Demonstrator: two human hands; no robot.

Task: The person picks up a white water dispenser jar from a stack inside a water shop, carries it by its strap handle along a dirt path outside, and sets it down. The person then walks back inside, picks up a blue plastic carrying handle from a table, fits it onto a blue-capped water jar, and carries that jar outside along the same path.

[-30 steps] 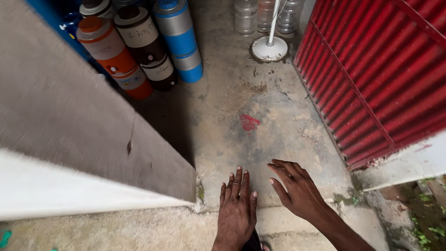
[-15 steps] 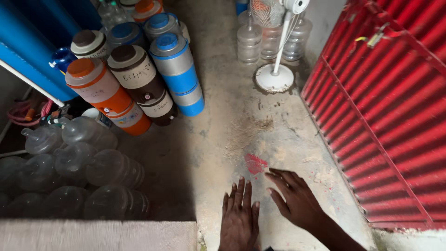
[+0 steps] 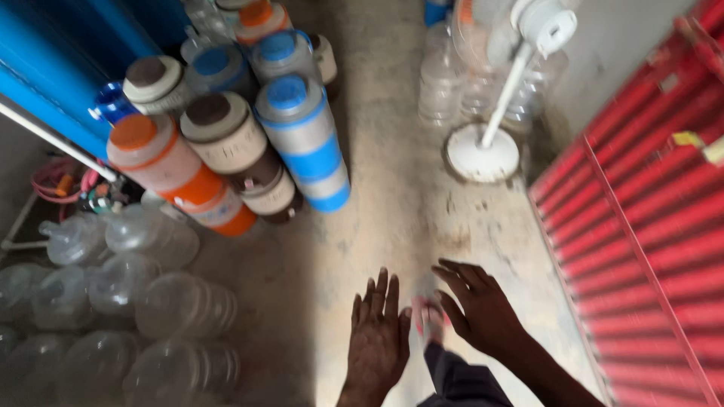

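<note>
My left hand hangs low in the middle of the head view, fingers spread, holding nothing. My right hand is just to its right, palm down with fingers apart, also empty. Both hover above the concrete floor. Beneath them a foot in a red sandal and a dark trouser leg show. The nearest things ahead are tall water coolers: a blue-banded one, a brown-lidded one and an orange one.
Several clear plastic water jugs lie stacked at the lower left. Blue tanks stand at the far left. A white pedestal fan stands ahead with clear bottles behind it. A red corrugated shutter lines the right side.
The grey wall at the left has dropped out of view as I moved forward. The coolers, jugs and fan are now closer. Both hands stayed spread and empty.
</note>
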